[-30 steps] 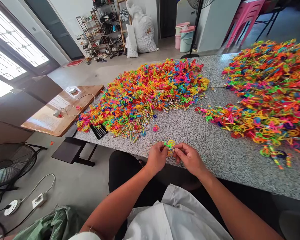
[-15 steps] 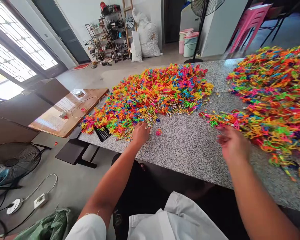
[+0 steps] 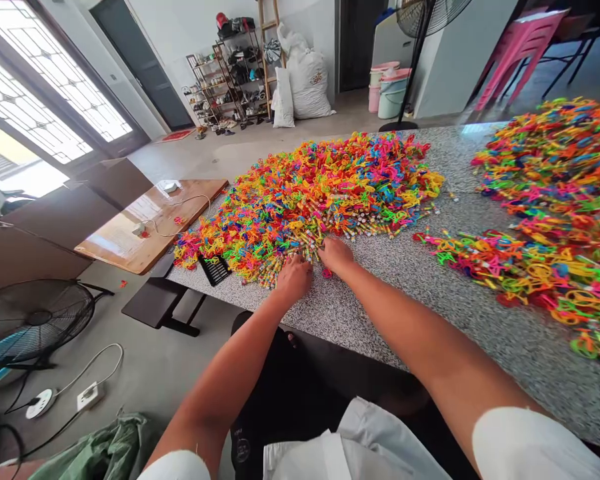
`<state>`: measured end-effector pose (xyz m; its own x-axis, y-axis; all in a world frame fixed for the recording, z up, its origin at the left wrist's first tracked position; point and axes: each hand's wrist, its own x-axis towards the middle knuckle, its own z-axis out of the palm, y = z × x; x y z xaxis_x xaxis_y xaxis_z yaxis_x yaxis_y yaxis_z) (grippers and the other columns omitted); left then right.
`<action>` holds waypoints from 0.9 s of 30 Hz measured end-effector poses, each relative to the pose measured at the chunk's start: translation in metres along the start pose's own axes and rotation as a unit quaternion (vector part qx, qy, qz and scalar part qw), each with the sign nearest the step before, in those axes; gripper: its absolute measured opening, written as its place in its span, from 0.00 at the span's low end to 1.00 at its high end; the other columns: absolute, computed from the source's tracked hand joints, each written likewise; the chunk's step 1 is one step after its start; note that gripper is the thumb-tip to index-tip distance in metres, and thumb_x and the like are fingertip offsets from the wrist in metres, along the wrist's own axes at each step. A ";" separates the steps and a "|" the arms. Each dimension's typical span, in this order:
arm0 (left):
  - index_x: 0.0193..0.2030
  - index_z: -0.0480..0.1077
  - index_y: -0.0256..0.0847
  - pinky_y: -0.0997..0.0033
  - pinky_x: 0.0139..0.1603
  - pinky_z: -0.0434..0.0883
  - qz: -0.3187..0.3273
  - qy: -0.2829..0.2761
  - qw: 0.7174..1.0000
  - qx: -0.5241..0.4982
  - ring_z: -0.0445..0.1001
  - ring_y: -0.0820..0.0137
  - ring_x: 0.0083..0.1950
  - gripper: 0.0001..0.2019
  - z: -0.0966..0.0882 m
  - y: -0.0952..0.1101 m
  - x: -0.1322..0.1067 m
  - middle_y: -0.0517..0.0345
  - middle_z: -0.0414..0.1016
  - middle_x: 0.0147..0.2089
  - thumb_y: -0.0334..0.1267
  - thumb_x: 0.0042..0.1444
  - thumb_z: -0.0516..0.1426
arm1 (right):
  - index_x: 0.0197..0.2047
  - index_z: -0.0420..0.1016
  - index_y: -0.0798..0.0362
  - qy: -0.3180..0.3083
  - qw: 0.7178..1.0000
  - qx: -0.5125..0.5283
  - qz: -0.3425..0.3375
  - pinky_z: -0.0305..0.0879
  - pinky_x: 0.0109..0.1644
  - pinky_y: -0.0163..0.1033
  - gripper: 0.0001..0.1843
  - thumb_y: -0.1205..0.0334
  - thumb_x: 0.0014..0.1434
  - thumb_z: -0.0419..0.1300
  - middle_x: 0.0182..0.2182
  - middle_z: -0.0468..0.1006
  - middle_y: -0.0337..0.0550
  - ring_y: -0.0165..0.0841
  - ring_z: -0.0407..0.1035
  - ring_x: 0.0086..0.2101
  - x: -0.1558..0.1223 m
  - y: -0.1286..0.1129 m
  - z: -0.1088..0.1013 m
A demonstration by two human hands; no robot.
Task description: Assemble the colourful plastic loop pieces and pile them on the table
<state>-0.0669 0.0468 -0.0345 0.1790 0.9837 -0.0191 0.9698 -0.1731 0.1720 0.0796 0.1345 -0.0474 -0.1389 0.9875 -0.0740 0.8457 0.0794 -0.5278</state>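
A long heap of small bright plastic pieces [image 3: 300, 180], many with loops and thin patterned sticks, lies on the speckled stone table [image 3: 380, 300]. My left hand [image 3: 295, 277] rests at the heap's near edge, fingers curled down over the sticks. Just right of it, my right hand [image 3: 337, 255] touches the same edge with its fingers bent inward. What either hand grips is hidden under the fingers. One pink piece [image 3: 327, 273] shows on the tabletop between the hands. A black slotted tray [image 3: 214, 270] sits at the heap's left end.
A second heap of similar pieces [image 3: 550, 260] spreads over the table's right side. Left of the table are a wooden board [image 3: 115, 243] with a cable, a floor fan [image 3: 35, 320] and a power strip [image 3: 90, 396]. White sacks [image 3: 307, 80] and lidded buckets [image 3: 393, 93] stand behind.
My right hand has moved left from the second heap to the near edge of the first, beside my left hand. My left hand stays at that edge. The view has shifted slightly.
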 end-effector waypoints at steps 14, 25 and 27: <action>0.53 0.76 0.45 0.64 0.51 0.72 -0.035 0.023 0.998 -0.052 0.77 0.59 0.51 0.16 -0.006 0.028 0.020 0.48 0.77 0.52 0.48 0.67 0.54 | 0.38 0.74 0.52 0.025 0.987 0.092 0.132 0.58 0.33 0.35 0.08 0.58 0.58 0.60 0.27 0.78 0.41 0.35 0.72 0.29 -0.086 0.090 -0.030; 0.71 0.60 0.46 0.54 0.68 0.62 -0.010 0.115 0.993 -0.015 0.61 0.52 0.70 0.30 -0.020 0.040 0.124 0.43 0.61 0.71 0.51 0.65 0.56 | 0.38 0.66 0.47 0.176 0.973 0.136 0.063 0.59 0.35 0.39 0.09 0.51 0.60 0.55 0.25 0.77 0.39 0.39 0.71 0.26 -0.171 0.110 -0.007; 0.73 0.57 0.46 0.49 0.72 0.56 -0.005 0.131 0.991 -0.002 0.54 0.48 0.75 0.35 -0.018 0.053 0.146 0.41 0.54 0.75 0.55 0.62 0.58 | 0.38 0.65 0.47 0.177 0.973 0.139 0.053 0.59 0.34 0.40 0.10 0.50 0.61 0.54 0.25 0.78 0.40 0.40 0.73 0.27 -0.170 0.109 -0.004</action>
<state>0.0075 0.1819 -0.0103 0.1207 0.9645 0.2348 0.9703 -0.1646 0.1772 0.1973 -0.0245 -0.0893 0.1686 0.9770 0.1303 0.6671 -0.0158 -0.7448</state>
